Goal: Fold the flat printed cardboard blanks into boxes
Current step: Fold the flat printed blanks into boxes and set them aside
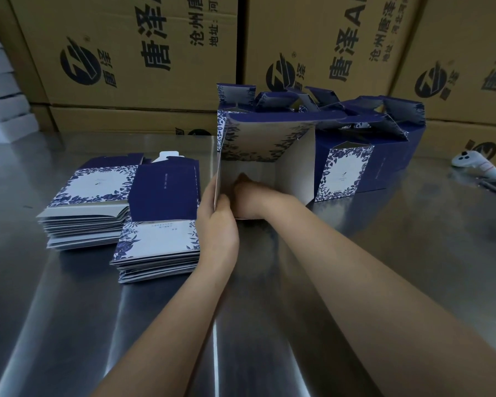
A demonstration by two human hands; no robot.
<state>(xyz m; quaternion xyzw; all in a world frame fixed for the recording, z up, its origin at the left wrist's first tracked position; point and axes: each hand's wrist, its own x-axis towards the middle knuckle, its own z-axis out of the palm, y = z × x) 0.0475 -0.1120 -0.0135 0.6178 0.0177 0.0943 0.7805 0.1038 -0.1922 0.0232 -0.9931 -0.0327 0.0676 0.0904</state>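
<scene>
Half-formed box [294, 167] lies mouth-toward-us mid-worktop [384, 253]. Left hand [216, 227] pinches its nine-o'clock wall, bracing it; right hand [248, 196] reaches inside, likely seating base flaps, whether its fingers grip anything I can't tell. Flat blanks [155, 247] wait at nine o'clock, close for grabbing.

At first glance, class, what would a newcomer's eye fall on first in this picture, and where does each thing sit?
The half-formed blue-and-white box at centre draws the eye: the left hand grips its left wall and the right hand reaches inside. Two stacks of flat blanks lie to its left on the steel table, with finished boxes behind on the right.
</scene>
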